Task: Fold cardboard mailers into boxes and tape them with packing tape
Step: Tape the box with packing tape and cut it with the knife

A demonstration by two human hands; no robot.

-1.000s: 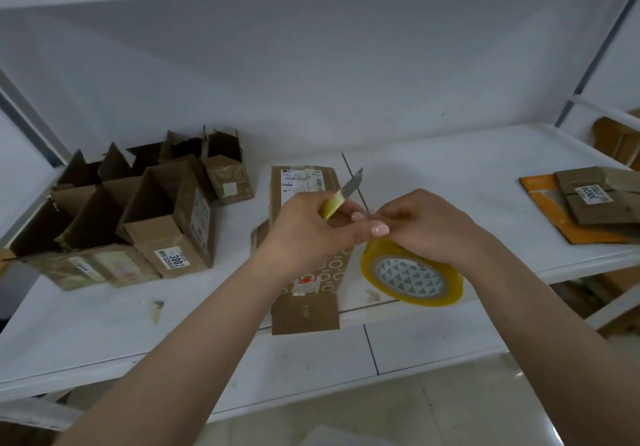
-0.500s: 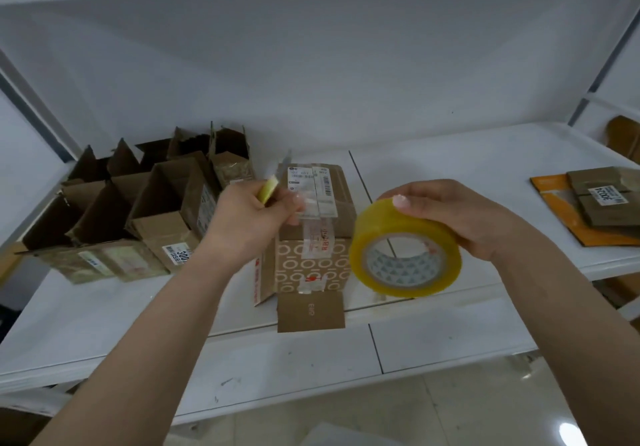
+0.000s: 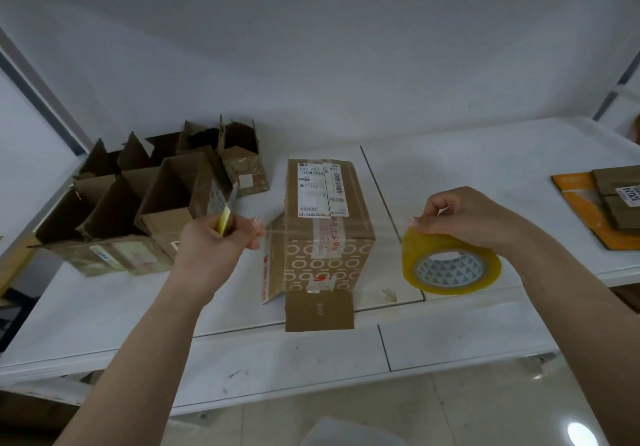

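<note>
Gripping a yellow roll of clear packing tape (image 3: 450, 265), your right hand (image 3: 464, 217) has its fingers curled on it; your left hand (image 3: 218, 241) pinches a yellow utility knife (image 3: 227, 218). Between them, the brown labelled cardboard box (image 3: 325, 224) sits on the white table (image 3: 485, 175).

The white shelf (image 3: 485, 168) bears a taped box (image 3: 327, 231) — open boxes (image 3: 138, 203) at left, flattened mailers (image 3: 613, 203) right.
</note>
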